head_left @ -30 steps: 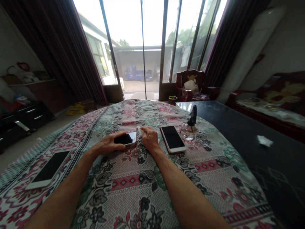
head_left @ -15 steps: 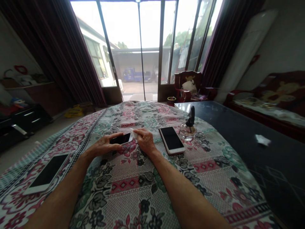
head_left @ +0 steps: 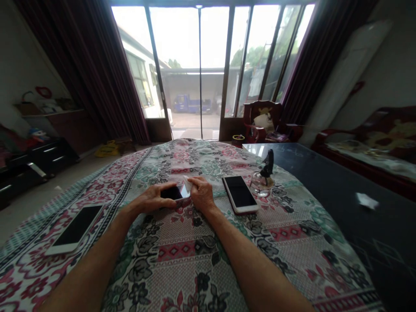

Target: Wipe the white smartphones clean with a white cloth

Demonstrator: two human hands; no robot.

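Observation:
Between thumb and fingers, my left hand (head_left: 154, 197) grips a white-edged smartphone (head_left: 173, 193) with a dark screen, held low over the patterned tablecloth (head_left: 177, 225). My right hand (head_left: 201, 191) is closed around a white tissue (head_left: 187, 182), which is against or very near the phone's right end. To the right lies a larger white phone (head_left: 240, 195), screen up. Beside it stands a clear spray bottle (head_left: 261, 182) with a black nozzle. Another white phone (head_left: 75, 229) with a dark screen rests at the left, beyond my left forearm.
A dark glossy table (head_left: 325, 186) adjoins on the right, with a crumpled white tissue (head_left: 367, 201) on it. Farther back are a wooden armchair (head_left: 263, 119) and a sofa (head_left: 373, 134). Glass sliding doors (head_left: 195, 78) and dark curtains fill the far side.
The whole view has shifted slightly, so everything appears farther right. Both hands keep their hold on the phone and the tissue, and the tissue has moved a little against the phone's end.

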